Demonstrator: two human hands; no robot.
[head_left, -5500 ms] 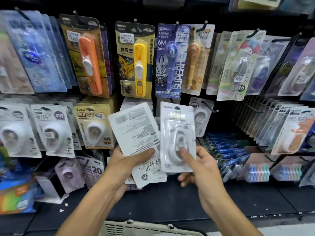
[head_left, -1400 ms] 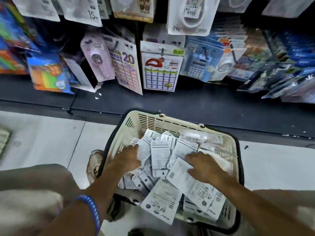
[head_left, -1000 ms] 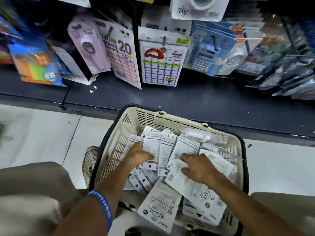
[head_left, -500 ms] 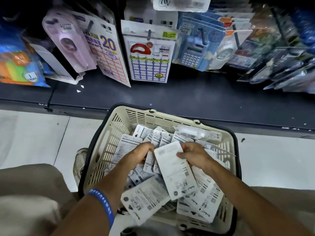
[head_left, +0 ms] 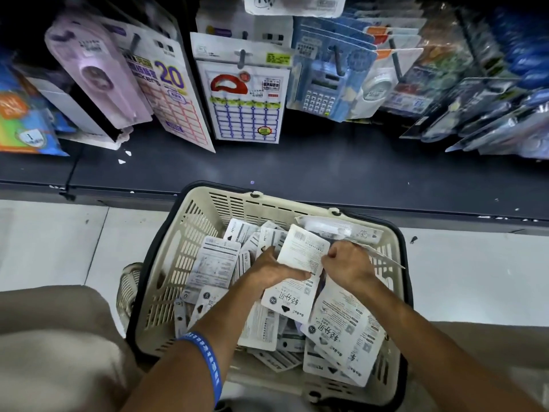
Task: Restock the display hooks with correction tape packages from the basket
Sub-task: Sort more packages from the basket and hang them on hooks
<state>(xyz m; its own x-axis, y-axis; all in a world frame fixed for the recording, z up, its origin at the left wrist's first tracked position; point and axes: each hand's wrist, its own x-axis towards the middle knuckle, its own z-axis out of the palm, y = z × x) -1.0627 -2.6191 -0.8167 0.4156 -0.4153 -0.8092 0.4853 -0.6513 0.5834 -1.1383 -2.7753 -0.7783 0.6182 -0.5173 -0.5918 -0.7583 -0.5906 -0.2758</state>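
Head: package [head_left: 303, 257] apparently higher than before

Cream slatted basket [head_left: 190, 233] on the floor, heaped with white correction tape packages [head_left: 341, 325] lying mostly back-side up

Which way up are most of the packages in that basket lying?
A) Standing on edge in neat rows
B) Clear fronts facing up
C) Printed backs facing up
C: the correction tape packages heaped in the basket mostly show white printed backs with text and barcodes, as does the one both hands hold.
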